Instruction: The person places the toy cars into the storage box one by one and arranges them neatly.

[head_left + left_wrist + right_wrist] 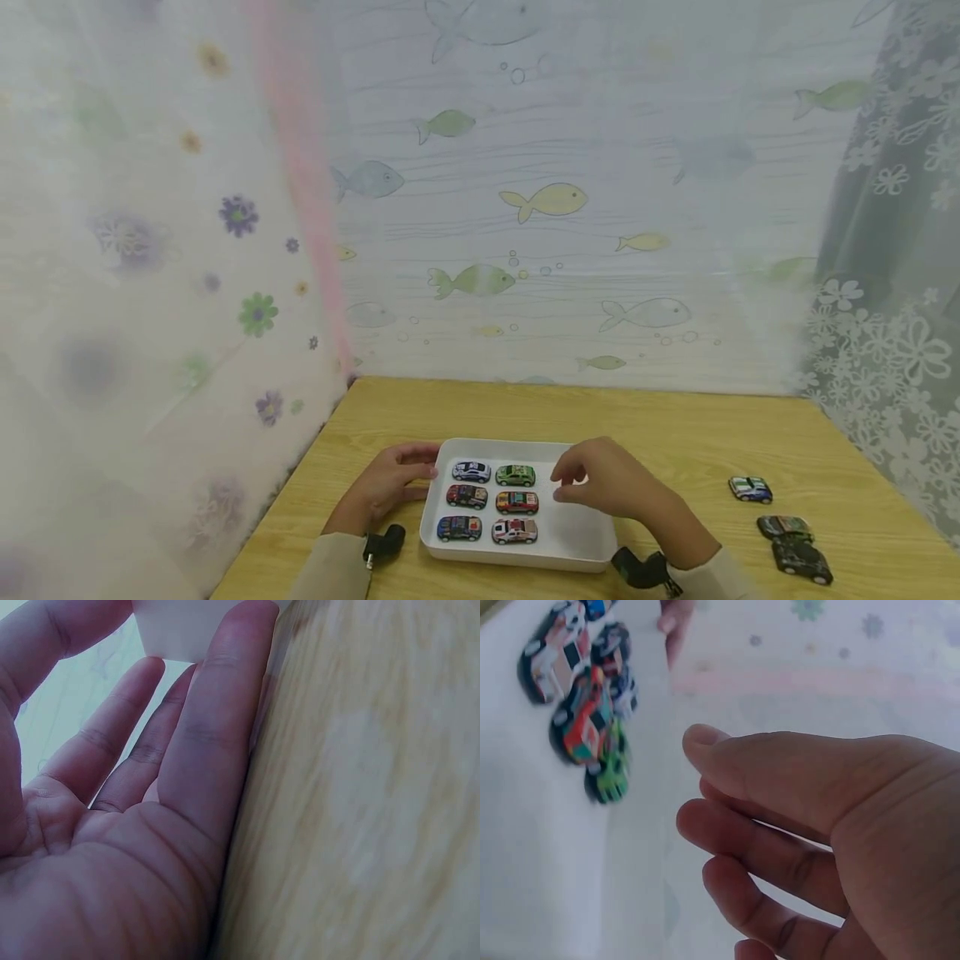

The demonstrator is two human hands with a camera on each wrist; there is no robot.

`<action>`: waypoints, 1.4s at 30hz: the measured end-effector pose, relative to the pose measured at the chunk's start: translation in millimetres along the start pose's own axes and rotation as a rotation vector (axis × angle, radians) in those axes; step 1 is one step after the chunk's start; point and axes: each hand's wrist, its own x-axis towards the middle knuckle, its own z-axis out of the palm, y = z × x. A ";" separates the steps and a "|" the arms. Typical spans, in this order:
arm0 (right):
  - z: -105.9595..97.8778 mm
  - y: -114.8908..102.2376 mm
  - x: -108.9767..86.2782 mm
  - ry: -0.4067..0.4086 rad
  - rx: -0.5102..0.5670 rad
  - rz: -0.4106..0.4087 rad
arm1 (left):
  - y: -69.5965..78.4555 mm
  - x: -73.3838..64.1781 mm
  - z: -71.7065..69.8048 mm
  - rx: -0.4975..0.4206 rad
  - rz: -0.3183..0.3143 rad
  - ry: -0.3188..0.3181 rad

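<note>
A white tray (573,533) holds several small toy cars in two columns at its left and middle. Among them are a green car (515,476), a red and yellow car (517,502) and a white and red car (514,531). My left hand (392,483) rests at the tray's left wall, fingers fairly straight, with fingertips at the white side in the left wrist view. Over the tray's bare right part hovers my right hand (611,479). Its fingers are loosely bent, with nothing between thumb and fingertips in the right wrist view (780,825).
Right of the tray, on the wooden table (675,425), lie a white, green and blue toy car (750,489), a dark green and red one (783,527) and a black one (801,558). A fish-print curtain (555,333) hangs behind the table, a flowered one (150,350) at the left.
</note>
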 end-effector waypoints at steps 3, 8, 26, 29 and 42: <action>-11.6 9.8 -12.1 0.034 0.005 0.028 | -0.5 0.3 0.5 -0.014 -0.011 0.003; -28.5 30.1 -32.9 0.086 0.003 0.051 | -2.6 -1.1 0.1 -0.009 -0.016 0.011; -95.5 88.8 -96.1 0.190 -0.062 0.354 | 0.1 -0.4 1.4 -0.003 -0.007 -0.004; -101.8 100.8 -103.7 0.174 -0.054 0.400 | 0.9 -0.4 1.3 -0.003 -0.015 0.004; -108.0 146.0 -123.3 0.116 -0.079 0.506 | 1.4 0.1 0.8 0.003 -0.008 0.005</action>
